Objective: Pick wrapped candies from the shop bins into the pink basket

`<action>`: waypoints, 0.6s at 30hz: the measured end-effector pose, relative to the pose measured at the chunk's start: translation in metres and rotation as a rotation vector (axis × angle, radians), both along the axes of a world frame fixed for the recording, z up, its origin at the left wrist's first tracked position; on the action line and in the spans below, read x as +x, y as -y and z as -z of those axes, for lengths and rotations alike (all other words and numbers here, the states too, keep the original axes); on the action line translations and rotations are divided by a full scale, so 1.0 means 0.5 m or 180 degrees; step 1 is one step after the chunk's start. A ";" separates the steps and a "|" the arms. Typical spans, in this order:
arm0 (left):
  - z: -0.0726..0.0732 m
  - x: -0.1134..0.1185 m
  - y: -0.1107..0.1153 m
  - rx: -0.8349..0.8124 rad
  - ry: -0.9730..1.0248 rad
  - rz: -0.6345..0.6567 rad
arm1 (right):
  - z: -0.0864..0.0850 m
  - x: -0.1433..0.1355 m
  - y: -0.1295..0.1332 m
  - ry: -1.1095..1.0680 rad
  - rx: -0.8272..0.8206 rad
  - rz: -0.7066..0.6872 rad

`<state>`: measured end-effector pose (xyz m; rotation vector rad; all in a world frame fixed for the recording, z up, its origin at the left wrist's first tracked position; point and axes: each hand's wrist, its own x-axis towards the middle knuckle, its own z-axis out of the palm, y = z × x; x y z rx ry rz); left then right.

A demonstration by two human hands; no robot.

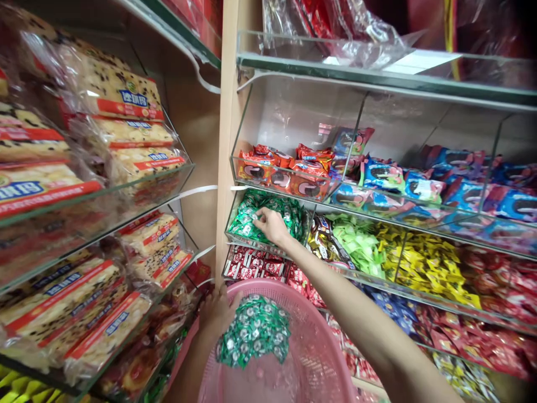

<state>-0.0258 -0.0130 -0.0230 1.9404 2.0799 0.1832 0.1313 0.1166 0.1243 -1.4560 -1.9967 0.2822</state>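
My right hand [272, 225] reaches over the front of a clear shelf bin full of green-wrapped candies [287, 208]. Its thumb and fingers are pinched together at the candies on the bin's left side. Below, a pink plastic basket [331, 341] with a perforated rim holds a heap of the same green-wrapped candies [257, 331]. My left hand [215, 309] is at the basket's left rim, its fingers closed over the edge; it is slightly blurred. Part of the basket's smooth floor shows in front of the heap.
A wooden post [229, 134] separates two shelf units. Packaged sachima cakes [121, 103] fill the left shelves. On the right, glass-fronted bins hold red snack packs [310, 162], blue packs [381, 174], light-green candies [356, 240] and yellow candies [423, 263]. Red-and-white packets [254, 263] lie under the green bin.
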 end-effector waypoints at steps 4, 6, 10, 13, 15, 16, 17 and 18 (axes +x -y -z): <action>0.000 0.001 -0.004 0.0053 -0.0101 0.0022 | -0.016 0.021 0.072 -0.0458 0.0273 -0.0379; 0.003 0.001 -0.008 0.0069 -0.0118 0.0026 | -0.011 0.032 0.133 -0.0683 0.0287 -0.0659; 0.007 0.004 -0.015 0.0094 -0.0090 0.0014 | 0.073 0.066 0.251 -0.0768 -0.0229 -0.1012; 0.007 0.008 -0.018 0.0082 -0.0096 0.0025 | 0.177 0.105 0.303 -0.0553 -0.0888 -0.0874; 0.007 0.011 -0.020 0.0051 -0.0063 0.0030 | 0.236 0.131 0.321 -0.0274 -0.1171 -0.0679; 0.008 0.013 -0.021 0.0036 -0.0029 0.0036 | 0.257 0.143 0.327 -0.0103 -0.1257 -0.0585; 0.009 0.015 -0.023 0.0034 0.0001 0.0044 | 0.273 0.153 0.333 0.0088 -0.1321 -0.0497; 0.011 0.017 -0.024 0.0035 0.0018 0.0056 | 0.283 0.160 0.338 0.0295 -0.1373 -0.0414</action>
